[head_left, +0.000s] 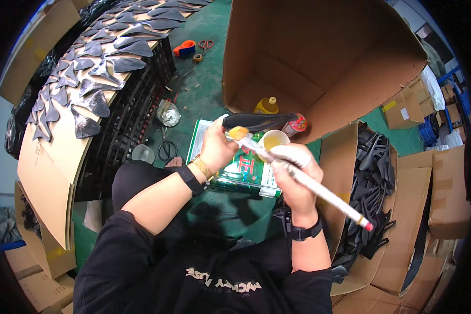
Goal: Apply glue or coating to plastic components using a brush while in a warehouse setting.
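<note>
Above the flat green tin (230, 175), the left hand (217, 146) grips a black shaped piece (259, 121) while the right hand (293, 172) clasps a white brush (303, 179), its yellow tip touching that piece, just left of a small glue cup (273, 140), with a big open cardboard box (319, 57) behind

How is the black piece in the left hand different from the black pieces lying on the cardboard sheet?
The held black piece is up in the left hand, with the brush tip on it; the pieces on the cardboard sheet lie flat in rows, untouched. The held piece shows long and narrow; those show broad and pointed. All are dark.
</note>
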The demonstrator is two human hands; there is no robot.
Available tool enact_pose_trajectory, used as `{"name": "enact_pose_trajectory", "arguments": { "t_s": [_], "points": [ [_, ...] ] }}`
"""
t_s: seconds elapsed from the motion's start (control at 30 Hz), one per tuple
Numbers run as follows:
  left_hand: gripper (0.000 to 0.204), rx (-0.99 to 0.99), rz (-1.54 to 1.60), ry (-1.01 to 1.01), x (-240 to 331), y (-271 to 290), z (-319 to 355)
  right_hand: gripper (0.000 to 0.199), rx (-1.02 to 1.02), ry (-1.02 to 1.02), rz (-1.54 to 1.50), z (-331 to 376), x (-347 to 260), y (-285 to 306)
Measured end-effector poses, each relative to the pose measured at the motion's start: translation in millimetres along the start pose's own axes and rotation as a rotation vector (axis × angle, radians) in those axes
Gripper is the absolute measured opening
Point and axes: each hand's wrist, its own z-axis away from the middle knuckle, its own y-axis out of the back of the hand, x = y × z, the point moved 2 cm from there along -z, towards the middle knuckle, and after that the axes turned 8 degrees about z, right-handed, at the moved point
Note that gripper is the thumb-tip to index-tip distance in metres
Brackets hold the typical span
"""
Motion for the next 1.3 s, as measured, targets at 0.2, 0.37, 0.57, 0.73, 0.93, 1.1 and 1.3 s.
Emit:
{"name": "enact_pose_trajectory", "arguments": {
  "t_s": [0.2, 0.37, 0.57, 0.73, 0.93, 1.1, 1.3],
  "points": [
    [0.032, 0.015, -0.187, -0.252, -12, 7, -8, 0.02, 0.007, 0.032, 0.212, -3, 6, 10],
    [0.031, -0.023, 0.006, -0.275, -17, 9, -12, 0.019, 0.118, 0.018, 0.251, 2, 24, 39],
    [0.044, -0.048, -0.141, -0.285, 0, 12, -5, 0.023, -0.038, 0.08, 0.042, 3, -6, 15],
    [0.043, -0.08, -0.045, -0.307, 9, 12, -5, 0.022, 0.042, 0.113, 0.343, -3, 16, 33],
    [0.046, -0.157, 0.039, -0.313, 13, 19, 0, 0.022, 0.258, 0.049, 0.458, -8, 39, 70],
    [0.035, -0.185, -0.28, -0.529, 15, 25, -3, 0.023, 0.218, -0.041, 0.14, -2, 40, 57],
    [0.033, -0.201, -0.255, -0.481, 17, 25, -1, 0.021, 0.292, 0.038, 0.501, -8, 45, 71]
  ]
}}
